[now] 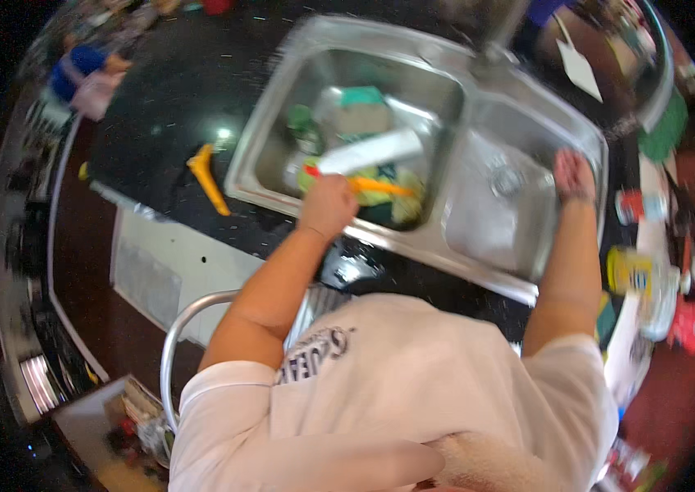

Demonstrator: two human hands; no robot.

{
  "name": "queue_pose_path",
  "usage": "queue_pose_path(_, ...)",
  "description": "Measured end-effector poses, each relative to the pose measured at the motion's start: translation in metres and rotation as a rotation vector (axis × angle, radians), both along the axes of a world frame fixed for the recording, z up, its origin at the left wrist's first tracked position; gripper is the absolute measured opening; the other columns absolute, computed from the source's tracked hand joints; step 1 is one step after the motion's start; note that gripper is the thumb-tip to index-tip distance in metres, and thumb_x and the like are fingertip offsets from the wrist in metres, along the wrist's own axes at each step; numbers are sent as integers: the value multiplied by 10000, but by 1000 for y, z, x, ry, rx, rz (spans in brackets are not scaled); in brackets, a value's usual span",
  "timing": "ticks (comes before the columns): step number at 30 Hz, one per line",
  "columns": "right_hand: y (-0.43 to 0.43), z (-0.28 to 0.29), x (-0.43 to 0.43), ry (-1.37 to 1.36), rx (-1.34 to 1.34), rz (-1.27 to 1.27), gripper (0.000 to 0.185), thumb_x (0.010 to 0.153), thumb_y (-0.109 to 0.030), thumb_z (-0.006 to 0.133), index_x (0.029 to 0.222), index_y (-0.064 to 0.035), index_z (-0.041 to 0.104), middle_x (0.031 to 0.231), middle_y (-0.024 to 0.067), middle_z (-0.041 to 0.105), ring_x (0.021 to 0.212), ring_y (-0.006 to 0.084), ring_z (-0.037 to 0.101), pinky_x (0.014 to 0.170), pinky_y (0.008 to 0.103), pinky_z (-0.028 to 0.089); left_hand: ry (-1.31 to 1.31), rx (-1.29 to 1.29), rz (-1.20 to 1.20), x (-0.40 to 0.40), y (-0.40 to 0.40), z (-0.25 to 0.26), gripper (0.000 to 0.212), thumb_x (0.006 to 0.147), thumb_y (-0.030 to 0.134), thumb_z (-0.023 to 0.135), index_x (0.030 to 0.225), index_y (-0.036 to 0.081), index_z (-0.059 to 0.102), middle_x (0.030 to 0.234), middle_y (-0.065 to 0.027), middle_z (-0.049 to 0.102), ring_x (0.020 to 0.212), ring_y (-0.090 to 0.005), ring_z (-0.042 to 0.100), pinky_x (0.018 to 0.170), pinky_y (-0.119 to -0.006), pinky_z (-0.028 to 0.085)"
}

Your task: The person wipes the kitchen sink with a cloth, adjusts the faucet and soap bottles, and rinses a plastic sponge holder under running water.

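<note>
My left hand (pixel 329 206) is a fist at the near rim of the left basin of a stainless steel double sink (pixel 455 147). It appears closed on a blurred utensil with a long white blade (pixel 372 152), a red part showing beside the fingers. An orange strip-like thing (pixel 381 186) lies just right of the fist. In that basin are a green-capped bottle (pixel 304 129), a teal and grey block (pixel 363 111) and yellow-green items (pixel 409 197). My right hand (pixel 572 175), fingers curled, is over the right side of the right basin; whether it holds anything is unclear.
A yellow-orange tool (pixel 208 179) lies on the black countertop (pixel 163 123) left of the sink. A white tag-like piece (pixel 580 69) is beyond the right basin. Yellow-labelled container (pixel 630 272) and a red-and-white can (pixel 640 206) stand at right. A curved metal bar (pixel 169 344) is near my left elbow.
</note>
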State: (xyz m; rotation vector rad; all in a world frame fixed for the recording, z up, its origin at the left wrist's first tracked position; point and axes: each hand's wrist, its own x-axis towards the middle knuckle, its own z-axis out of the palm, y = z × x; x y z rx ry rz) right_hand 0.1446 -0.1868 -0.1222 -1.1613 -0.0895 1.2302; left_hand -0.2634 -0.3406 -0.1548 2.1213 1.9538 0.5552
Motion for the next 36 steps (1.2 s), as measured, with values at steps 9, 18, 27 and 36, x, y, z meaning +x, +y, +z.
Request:
queue_pose_path(9, -70, -5, -46, -434, -144, 1402, 236, 745, -192, 464, 800, 22, 547, 694, 139, 571, 523, 214, 564, 456, 287, 474, 63, 101, -66, 7, -2, -7, 138, 684, 150, 533, 758, 35, 543, 850, -101, 535, 825, -277, 495, 741, -371, 395)
queue_pose_path(18, -127, -65, 52, -1747, -710, 2350, 237, 684, -197, 470, 722, -7, 609, 731, 140, 598, 569, 209, 579, 537, 351, 457, 81, 49, -36, 1, -7, -4, 152, 703, 159, 527, 779, 29, 551, 891, -97, 539, 839, -275, 500, 748, -363, 398)
queue_pose_path(27, -26, -19, 4, -188, -98, 582, 232, 808, -212, 435, 814, 3, 522, 651, 85, 563, 614, 211, 591, 470, 288, 482, 83, 8, -45, 1, -4, -4, 150, 699, 135, 539, 796, 21, 554, 919, -120, 544, 860, -288, 505, 760, -366, 403)
queue_pose_path(36, -11, 11, 50, -131, 388, 1378, 231, 797, -216, 467, 753, 0, 534, 615, 118, 564, 532, 200, 575, 466, 263, 488, 62, 0, -93, 2, -1, -5, 143, 698, 117, 541, 796, 13, 550, 939, -135, 542, 872, -299, 501, 771, -363, 396)
